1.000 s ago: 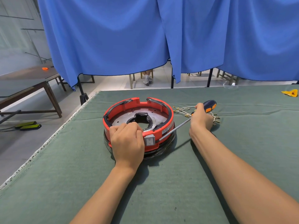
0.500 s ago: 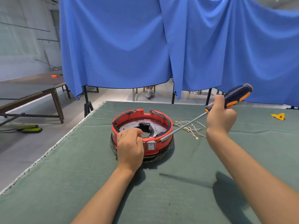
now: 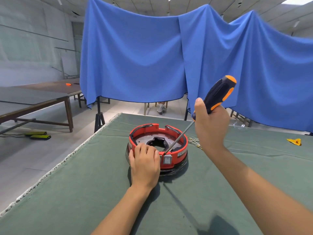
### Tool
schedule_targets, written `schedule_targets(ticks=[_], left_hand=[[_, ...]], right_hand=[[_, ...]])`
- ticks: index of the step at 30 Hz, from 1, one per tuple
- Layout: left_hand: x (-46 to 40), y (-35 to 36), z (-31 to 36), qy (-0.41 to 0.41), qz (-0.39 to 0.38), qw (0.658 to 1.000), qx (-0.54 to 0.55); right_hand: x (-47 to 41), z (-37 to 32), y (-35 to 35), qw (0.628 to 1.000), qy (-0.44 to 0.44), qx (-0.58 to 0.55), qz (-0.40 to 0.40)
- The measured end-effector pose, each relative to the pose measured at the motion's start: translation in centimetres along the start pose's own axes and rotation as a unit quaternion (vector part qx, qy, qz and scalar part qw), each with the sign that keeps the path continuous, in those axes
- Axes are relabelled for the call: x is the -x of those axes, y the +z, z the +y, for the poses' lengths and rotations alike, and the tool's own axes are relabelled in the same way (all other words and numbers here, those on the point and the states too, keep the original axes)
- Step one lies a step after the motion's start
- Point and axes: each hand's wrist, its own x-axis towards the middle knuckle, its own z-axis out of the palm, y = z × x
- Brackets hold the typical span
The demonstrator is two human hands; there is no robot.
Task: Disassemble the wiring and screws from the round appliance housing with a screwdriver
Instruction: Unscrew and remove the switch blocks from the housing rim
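The round red appliance housing (image 3: 158,146) sits on a green felt-covered table (image 3: 84,192), toward its far middle, resting on a dark base ring. The left hand (image 3: 144,164) lies over the housing's near-left rim, fingers curled down onto the rim and gripping it. The right hand (image 3: 210,121) is raised above and to the right of the housing, clenched around the black-and-orange handle of a screwdriver (image 3: 199,114). The metal shaft slants down and leftward across the housing's open top, its tip at the near rim just above a small white rocker switch (image 3: 167,159) set in the housing's near wall, right beside the left fingertips.

A bundle of loose wires (image 3: 194,141) lies on the felt just right of the housing, partly hidden by the right wrist. A yellow scrap (image 3: 294,141) lies well apart at the far right. Blue curtains (image 3: 135,56) hang behind the table, with a dark stand (image 3: 99,119) at the far-left corner. A long wooden table (image 3: 33,97) stands off to the left, with two flat yellow-green objects (image 3: 39,135) on the floor beneath it.
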Motion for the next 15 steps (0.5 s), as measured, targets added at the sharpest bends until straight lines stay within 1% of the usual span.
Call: schedule_targets(ticks=[9, 12, 15], left_hand=[[-0.1, -0.1, 0.2, -0.006, -0.003, 1.0, 0.011], [-0.1, 0.0, 0.3, 0.001, -0.017, 1.0, -0.017], [0.0, 0.0, 0.4, 0.005, -0.004, 1.0, -0.028]], right_hand=[[0.1, -0.1, 0.2, 0.999, -0.024, 0.028, -0.015], [0.0, -0.3, 0.4, 0.999, -0.035, 0.036, -0.019], [-0.5, -0.4, 1.1, 0.996, -0.05, 0.057, -0.036]])
